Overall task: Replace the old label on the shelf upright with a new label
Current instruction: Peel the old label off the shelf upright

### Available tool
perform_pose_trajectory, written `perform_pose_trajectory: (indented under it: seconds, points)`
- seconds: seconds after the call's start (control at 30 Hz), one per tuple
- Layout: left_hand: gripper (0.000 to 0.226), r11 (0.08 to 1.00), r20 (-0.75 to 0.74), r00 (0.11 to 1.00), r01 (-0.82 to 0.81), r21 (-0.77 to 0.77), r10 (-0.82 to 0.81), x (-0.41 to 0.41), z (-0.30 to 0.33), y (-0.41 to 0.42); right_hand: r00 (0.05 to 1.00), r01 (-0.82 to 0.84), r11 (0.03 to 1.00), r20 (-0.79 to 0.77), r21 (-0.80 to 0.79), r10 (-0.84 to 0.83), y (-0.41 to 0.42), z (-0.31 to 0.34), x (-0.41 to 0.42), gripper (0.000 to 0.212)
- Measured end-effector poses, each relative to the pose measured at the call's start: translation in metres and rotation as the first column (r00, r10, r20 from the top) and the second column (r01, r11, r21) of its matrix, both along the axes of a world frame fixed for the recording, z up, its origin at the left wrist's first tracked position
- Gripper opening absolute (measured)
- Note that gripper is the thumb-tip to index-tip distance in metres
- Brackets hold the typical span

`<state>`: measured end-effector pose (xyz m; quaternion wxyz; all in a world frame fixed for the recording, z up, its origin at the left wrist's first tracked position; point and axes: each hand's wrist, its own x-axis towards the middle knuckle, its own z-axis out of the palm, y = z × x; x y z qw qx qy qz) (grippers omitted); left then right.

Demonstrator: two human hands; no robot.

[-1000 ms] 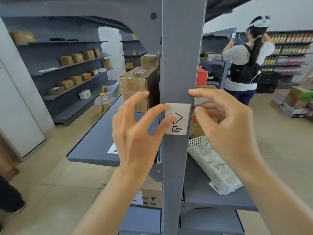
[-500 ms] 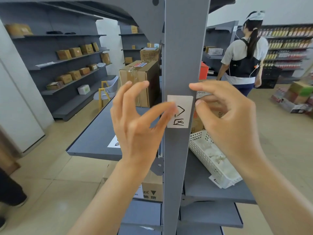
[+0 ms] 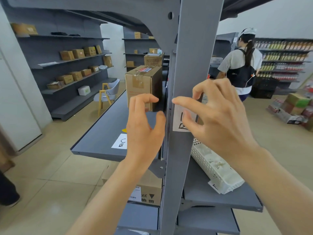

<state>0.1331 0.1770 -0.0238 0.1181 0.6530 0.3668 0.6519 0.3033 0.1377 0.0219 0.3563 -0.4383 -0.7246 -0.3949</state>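
Two hands flank the shelf upright (image 3: 191,68): right hand (image 3: 218,116) seemingly pinching the label (image 3: 177,122), left hand (image 3: 144,128) loosely curled, empty, just beside.

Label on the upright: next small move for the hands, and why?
Probably pinch the label's top-left corner with the right hand and peel it down off the upright. The right index fingertip and thumb already sit on the label, which looks flat and stuck. The left hand hovers empty beside the upright, touching nothing.
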Motion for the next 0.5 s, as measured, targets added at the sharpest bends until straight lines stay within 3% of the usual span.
perform_pose_trajectory:
  seconds: [0.5]
  points:
    - [0.029,0.994,-0.036,0.993,0.107,-0.034,-0.108,0.0106,-0.0022,0.0050,1.000,0.004,1.000,0.004,-0.028,-0.004,-0.0011,0.0016,-0.0054,0.020]
